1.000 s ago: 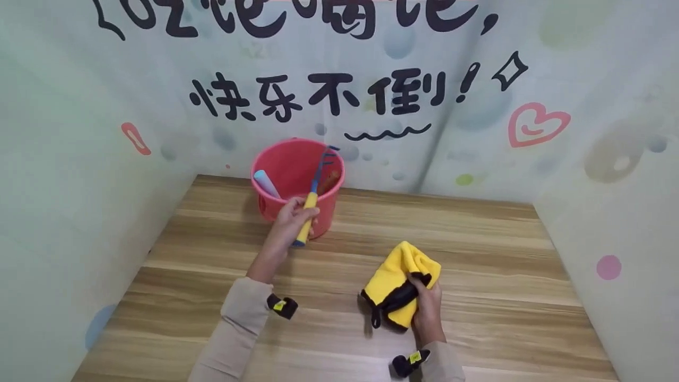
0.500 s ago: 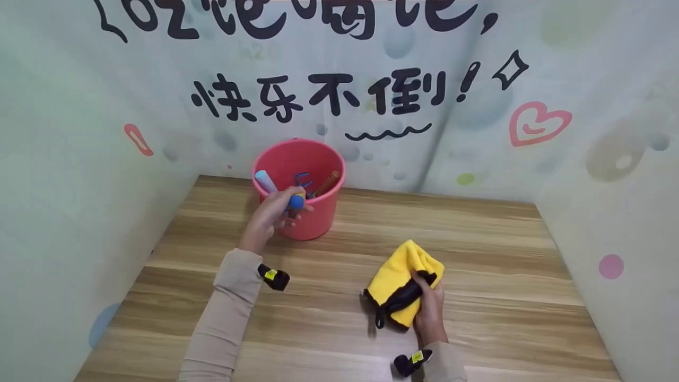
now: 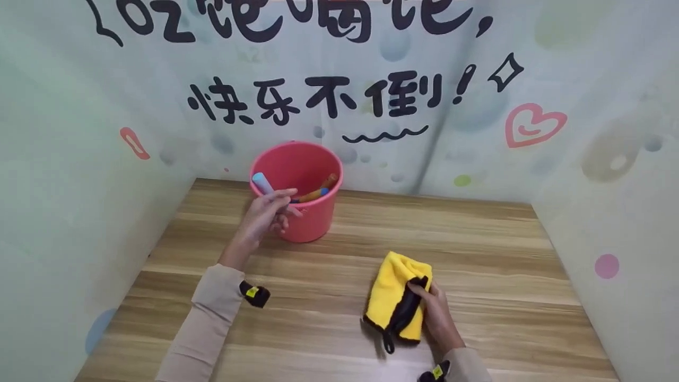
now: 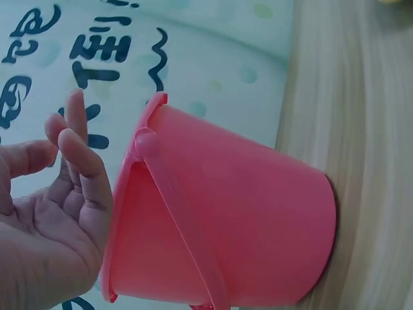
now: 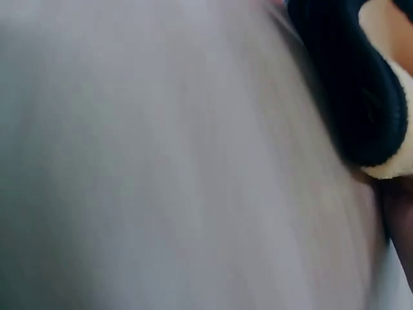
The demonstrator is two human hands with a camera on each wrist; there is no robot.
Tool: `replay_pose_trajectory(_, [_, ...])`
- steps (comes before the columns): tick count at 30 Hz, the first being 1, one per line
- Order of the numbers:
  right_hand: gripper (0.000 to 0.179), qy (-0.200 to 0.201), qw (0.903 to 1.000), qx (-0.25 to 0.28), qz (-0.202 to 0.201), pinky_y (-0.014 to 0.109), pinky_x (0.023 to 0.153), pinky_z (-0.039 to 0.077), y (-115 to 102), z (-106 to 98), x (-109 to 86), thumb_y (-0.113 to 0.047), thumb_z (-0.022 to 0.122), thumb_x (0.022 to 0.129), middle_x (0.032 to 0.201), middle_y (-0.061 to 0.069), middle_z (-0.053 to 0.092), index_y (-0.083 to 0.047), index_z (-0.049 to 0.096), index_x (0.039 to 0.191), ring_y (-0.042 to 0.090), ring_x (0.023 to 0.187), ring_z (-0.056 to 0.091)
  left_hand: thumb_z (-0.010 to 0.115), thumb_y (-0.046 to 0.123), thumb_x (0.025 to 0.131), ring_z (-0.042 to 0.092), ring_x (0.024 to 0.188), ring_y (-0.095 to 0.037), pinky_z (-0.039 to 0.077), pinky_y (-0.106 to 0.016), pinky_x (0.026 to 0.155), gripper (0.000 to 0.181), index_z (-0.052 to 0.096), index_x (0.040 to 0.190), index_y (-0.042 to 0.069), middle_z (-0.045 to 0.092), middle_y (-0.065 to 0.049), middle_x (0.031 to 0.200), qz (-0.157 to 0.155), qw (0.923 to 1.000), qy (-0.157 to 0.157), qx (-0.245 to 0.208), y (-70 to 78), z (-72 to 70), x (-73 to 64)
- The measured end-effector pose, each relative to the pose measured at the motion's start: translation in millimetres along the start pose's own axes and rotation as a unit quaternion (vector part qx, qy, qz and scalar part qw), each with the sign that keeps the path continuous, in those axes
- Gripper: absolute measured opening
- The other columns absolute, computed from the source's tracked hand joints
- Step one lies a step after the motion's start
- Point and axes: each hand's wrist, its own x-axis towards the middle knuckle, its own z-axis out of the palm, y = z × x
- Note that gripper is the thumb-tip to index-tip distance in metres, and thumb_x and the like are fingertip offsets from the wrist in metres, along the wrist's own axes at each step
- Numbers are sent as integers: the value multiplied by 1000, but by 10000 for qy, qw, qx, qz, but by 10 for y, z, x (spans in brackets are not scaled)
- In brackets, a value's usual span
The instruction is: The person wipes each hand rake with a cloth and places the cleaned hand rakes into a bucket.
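Note:
My left hand (image 3: 261, 217) is at the front left of the pink bucket's rim (image 3: 339, 175), its fingers extended and holding nothing. The left wrist view also shows the hand (image 4: 61, 206) beside the bucket (image 4: 239, 206). Inside the bucket leans the hand rake, its yellow handle (image 3: 313, 196) with a blue end near the rim; its tines are hidden. My right hand (image 3: 437, 313) grips a folded yellow cloth (image 3: 383, 292) with black trim and a black loop, thumb on the black part. In the right wrist view only part of the cloth (image 5: 355, 90) shows, at the upper right.
A pale blue rod-like handle (image 3: 262, 183) and a brown handle (image 3: 331, 181) also stick up in the bucket. The wooden table (image 3: 477, 254) meets a printed fabric backdrop (image 3: 467, 159) behind the bucket.
My left hand lowered the hand rake into the bucket, let go of it and moved slightly left. My right hand turned the yellow cloth a little and shifted it nearer to me.

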Motion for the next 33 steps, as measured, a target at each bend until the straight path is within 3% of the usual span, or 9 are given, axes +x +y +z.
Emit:
replay_pose_trajectory(5, [48, -259, 9896, -1378, 314, 30, 78, 53, -293, -298, 22, -17, 65, 86, 102, 10, 64, 0, 45, 126, 18, 87, 64, 48, 19, 98, 55, 58, -14, 49, -22, 57, 34, 50, 130, 7, 69, -6, 83, 817, 9944, -310, 602, -99, 39, -188])
replay_pose_trajectory(10, [69, -255, 9367, -3488, -147, 32, 84, 51, -636, -663, 140, -27, 68, 85, 122, 27, 54, 4, 32, 135, 23, 98, 62, 48, 21, 98, 60, 82, -20, 53, -30, 75, 33, 52, 129, 10, 67, -9, 95, 1264, 9701, -262, 2055, -266, 213, -301])
replay_pose_trajectory(14, [73, -166, 8626, -5007, -698, 51, 92, 45, -829, -862, 222, -25, 64, 88, 131, 38, 40, 9, 22, 138, 44, 112, 51, 47, 26, 98, 54, 113, -21, 44, -40, 100, 37, 50, 133, 18, 60, -1, 122, 1748, 9011, -262, 3959, -407, 399, -321])
replay_pose_trajectory(18, [61, 395, 7298, -6440, -2261, 59, 84, 43, -882, -861, 239, -5, 62, 85, 118, 42, 42, 17, 28, 131, 54, 102, 47, 45, 27, 94, 41, 129, -26, 31, -47, 109, 46, 42, 139, 16, 46, -3, 140, 2517, 7959, -456, 5487, -587, 529, -270])
replay_pose_trajectory(20, [56, 756, 6629, -6833, -2966, 60, 82, 43, -867, -752, 222, -1, 63, 80, 115, 40, 45, 16, 36, 127, 53, 99, 48, 46, 30, 93, 34, 134, -27, 26, -49, 112, 52, 37, 142, 17, 39, -4, 146, 2623, 7620, -598, 5891, -681, 586, -240])
replay_pose_trajectory(22, [51, 878, 6267, -6887, -3538, 60, 82, 42, -817, -582, 196, -4, 66, 79, 115, 35, 48, 10, 45, 123, 51, 101, 49, 46, 35, 92, 28, 138, -27, 22, -49, 114, 56, 33, 144, 20, 33, -3, 149, 2661, 7389, -728, 6147, -764, 634, -224])
replay_pose_trajectory(26, [54, 267, 5876, -6908, -4206, 60, 96, 37, -663, -222, 103, -27, 72, 81, 128, 25, 47, -3, 50, 125, 45, 116, 45, 43, 43, 92, 14, 143, -27, 15, -51, 115, 62, 25, 148, 24, 20, -2, 155, 2857, 7096, -920, 6374, -867, 724, -180])
replay_pose_trajectory(30, [76, -513, 5468, -7131, -4358, 64, 105, 24, -513, -20, -14, -57, 61, 80, 144, 19, 36, -11, 42, 137, 42, 133, 30, 43, 53, 90, 4, 145, -29, 10, -54, 115, 68, 20, 149, 28, 14, -1, 157, 3054, 6944, -992, 6440, -937, 816, -137])
replay_pose_trajectory(33, [88, -897, 5362, -7240, -4245, 67, 106, 18, -430, 31, -82, -72, 47, 79, 150, 19, 26, -12, 36, 142, 36, 142, 7, 41, 61, 88, 0, 144, -31, 8, -56, 115, 72, 19, 149, 29, 12, 0, 157, 3121, 6896, -1009, 6456, -1009, 881, -132])
